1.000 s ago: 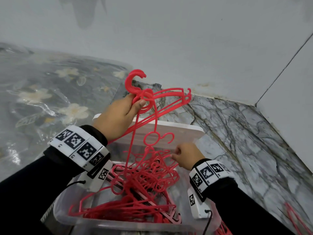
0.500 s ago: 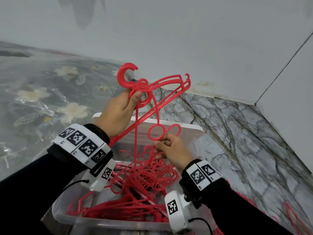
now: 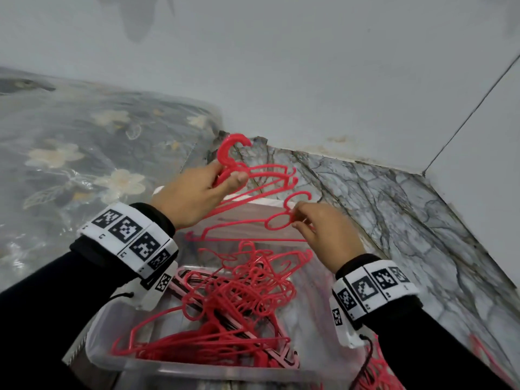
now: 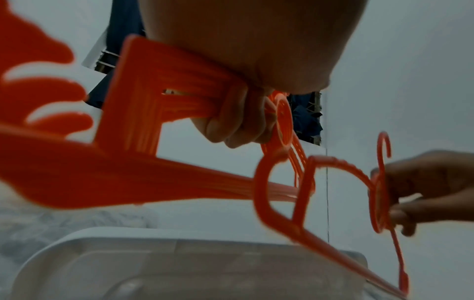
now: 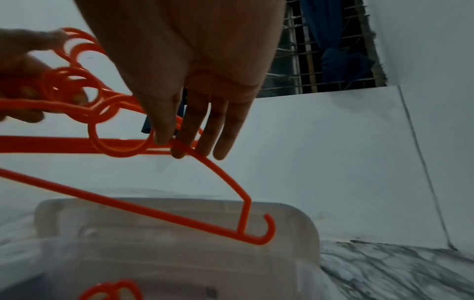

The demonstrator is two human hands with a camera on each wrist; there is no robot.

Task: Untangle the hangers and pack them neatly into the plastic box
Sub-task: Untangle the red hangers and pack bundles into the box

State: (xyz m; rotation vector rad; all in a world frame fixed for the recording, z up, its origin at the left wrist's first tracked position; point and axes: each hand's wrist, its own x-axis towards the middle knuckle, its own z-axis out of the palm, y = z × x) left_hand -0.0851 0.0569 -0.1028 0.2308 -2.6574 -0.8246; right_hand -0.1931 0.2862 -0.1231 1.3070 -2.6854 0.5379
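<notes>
My left hand (image 3: 225,178) grips a bunch of red hangers (image 3: 267,175) just below their hooks, held over the far end of the clear plastic box (image 3: 197,371). My right hand (image 3: 295,223) pinches a single red hanger (image 3: 277,220) at its neck ring, lifted above the box with its bar about level. In the right wrist view thumb and forefinger (image 5: 164,138) pinch that hanger (image 5: 220,172) beside the ring. The left wrist view shows curled fingers (image 4: 236,125) round the bunch (image 4: 143,97). A tangle of red hangers (image 3: 239,302) fills the box.
The box stands on a marbled floor (image 3: 408,220) near a grey wall corner (image 3: 422,173). A floral plastic-covered surface (image 3: 84,164) lies to the left. More red hangers (image 3: 377,372) lie on the floor by my right forearm.
My right hand has drawn the single hanger up and to the right, free of the pile. My left hand has lowered and tilted the bunch flatter.
</notes>
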